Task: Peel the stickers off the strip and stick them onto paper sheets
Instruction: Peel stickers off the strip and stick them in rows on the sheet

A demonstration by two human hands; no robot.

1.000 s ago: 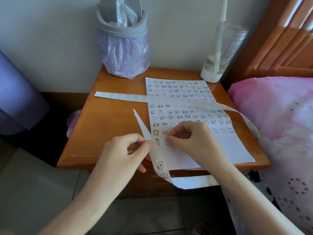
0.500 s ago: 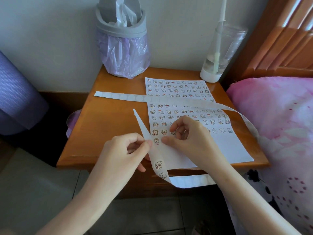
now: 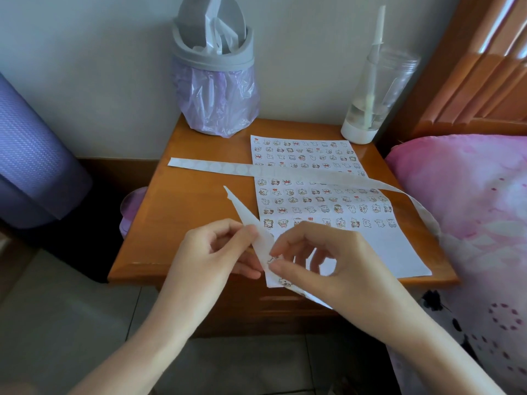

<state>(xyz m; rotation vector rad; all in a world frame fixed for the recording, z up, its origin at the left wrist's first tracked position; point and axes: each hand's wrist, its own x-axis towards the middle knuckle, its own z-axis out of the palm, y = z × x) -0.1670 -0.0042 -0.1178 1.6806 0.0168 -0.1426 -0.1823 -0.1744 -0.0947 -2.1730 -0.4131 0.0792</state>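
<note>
A long white sticker strip (image 3: pixel 245 212) rises from the table's front edge, its torn tip pointing up and left. My left hand (image 3: pixel 216 252) pinches the strip between thumb and fingers. Just right of it, my right hand (image 3: pixel 316 260) pinches a small cartoon sticker (image 3: pixel 272 260) on the strip with thumb and index finger. Two white paper sheets lie on the wooden nightstand (image 3: pixel 196 212): the near sheet (image 3: pixel 385 246) carries several rows of stickers, and the far sheet (image 3: pixel 305 152) is filled with them. The emptied part of the strip (image 3: pixel 222 168) lies across the sheets.
A grey bin with a purple liner (image 3: pixel 216 89) stands at the back of the nightstand. A clear cup with a straw (image 3: pixel 373 95) sits at the back right. A pink bed (image 3: pixel 470 223) borders the right side. A purple rolled mat (image 3: pixel 31 155) leans at left.
My right hand has come back from the near sheet toward me and now pinches a sticker on the strip. My left hand has kept its hold on the strip.
</note>
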